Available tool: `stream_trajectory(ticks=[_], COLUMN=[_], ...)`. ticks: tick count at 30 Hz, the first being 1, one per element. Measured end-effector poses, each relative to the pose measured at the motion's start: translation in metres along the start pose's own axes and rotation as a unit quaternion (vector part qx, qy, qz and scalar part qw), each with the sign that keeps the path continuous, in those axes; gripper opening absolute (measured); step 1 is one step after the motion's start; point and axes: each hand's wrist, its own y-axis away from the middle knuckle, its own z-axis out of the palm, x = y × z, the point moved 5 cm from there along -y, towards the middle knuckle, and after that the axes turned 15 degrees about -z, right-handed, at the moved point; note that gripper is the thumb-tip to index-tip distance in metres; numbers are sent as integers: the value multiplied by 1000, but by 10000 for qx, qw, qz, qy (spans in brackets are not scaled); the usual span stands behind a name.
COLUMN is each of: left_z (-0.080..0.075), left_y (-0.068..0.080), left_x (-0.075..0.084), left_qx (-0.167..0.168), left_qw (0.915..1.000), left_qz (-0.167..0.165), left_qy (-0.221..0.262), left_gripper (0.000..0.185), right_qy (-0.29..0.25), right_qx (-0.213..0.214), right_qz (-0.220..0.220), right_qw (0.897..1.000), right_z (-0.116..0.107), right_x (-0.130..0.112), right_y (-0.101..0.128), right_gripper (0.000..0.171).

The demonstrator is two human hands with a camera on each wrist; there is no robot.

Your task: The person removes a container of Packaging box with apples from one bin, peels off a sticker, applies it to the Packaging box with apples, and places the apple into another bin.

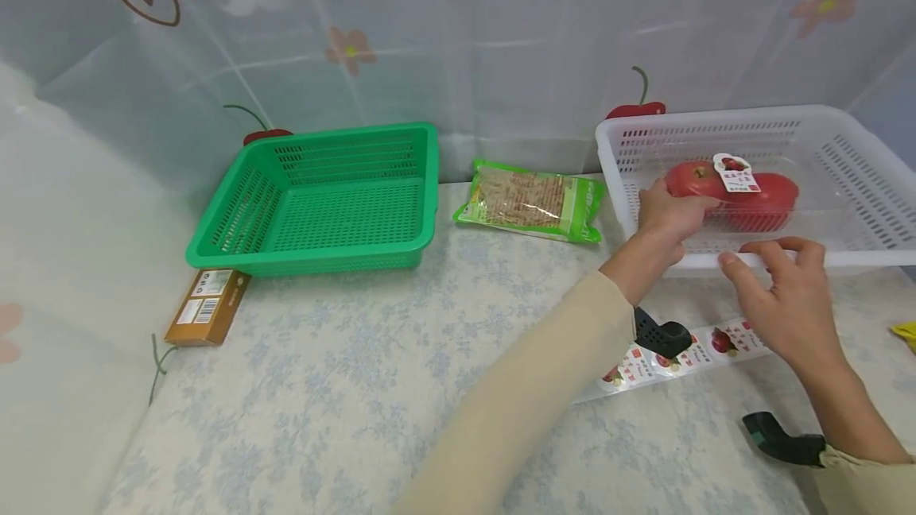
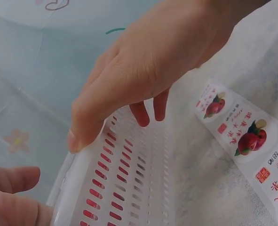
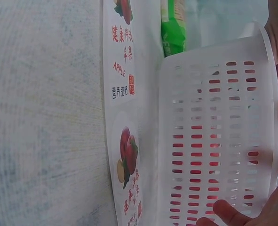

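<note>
Two red fruits that look like apples (image 1: 769, 189) lie in a clear plastic box (image 1: 758, 222) bearing a white apple sticker (image 1: 735, 173). This box is inside the white basket (image 1: 866, 253). My left hand (image 1: 669, 217) reaches over the basket's front rim and holds the box's left end, its thumb by one fruit and its other fingers mostly hidden. Bent over the front rim is my right hand (image 1: 787, 292), which grips it. In the right wrist view, fingertips (image 3: 228, 212) show against the basket's outer slotted wall.
A strip of apple stickers (image 1: 673, 360) lies before the white basket. Left of that basket is a green-edged food packet (image 1: 529, 201), then a green basket (image 1: 311, 261) and a brown box (image 1: 207, 308). A yellow item (image 1: 907, 332) shows at the right edge.
</note>
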Motion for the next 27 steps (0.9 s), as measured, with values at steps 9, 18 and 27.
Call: stream_trajectory(ticks=[9,18,27], left_z=[-1,-12,-52], left_y=[1,7,32], left_x=[4,9,16], left_qx=[-205,17,-658], left_qw=[9979,9980,9936], left_qz=[459,622,893], left_qy=[416,59,226], left_gripper=[45,51,46], right_qy=[-56,-110,-153], right_qx=[-1,56,38], right_qz=[-10,-63,26], right_qw=[10000,9999,9999], right_z=[0,2,-1], right_x=[0,-2,-2], right_y=[0,-4,-2], right_gripper=[42,39,42])
